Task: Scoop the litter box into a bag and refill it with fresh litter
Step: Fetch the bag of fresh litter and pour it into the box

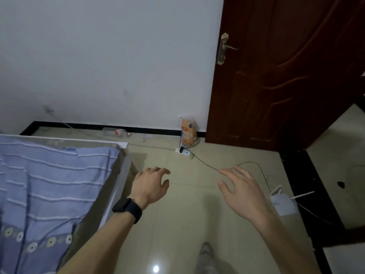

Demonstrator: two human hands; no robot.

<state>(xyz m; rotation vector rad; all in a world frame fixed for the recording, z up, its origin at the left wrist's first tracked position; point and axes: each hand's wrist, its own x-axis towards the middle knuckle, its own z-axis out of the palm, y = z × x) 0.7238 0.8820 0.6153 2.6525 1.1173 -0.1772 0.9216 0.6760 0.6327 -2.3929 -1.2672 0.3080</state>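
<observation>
An orange and white litter bag point(188, 133) stands upright on the tiled floor against the white wall, just left of the door. My left hand point(151, 184), with a ring and a dark watch on the wrist, hovers over the floor well short of the bag, fingers loosely curled and holding nothing. My right hand point(242, 189) is stretched out beside it with fingers spread, also holding nothing. No litter box or scoop shows in this view.
A bed with a blue striped cover point(49, 186) fills the left. A dark red door point(286, 72) stands open at right. A power strip point(183, 151) and thin cable point(209, 167) lie on the floor, a white router point(282, 202) at right, a plastic bottle point(118, 132) by the wall.
</observation>
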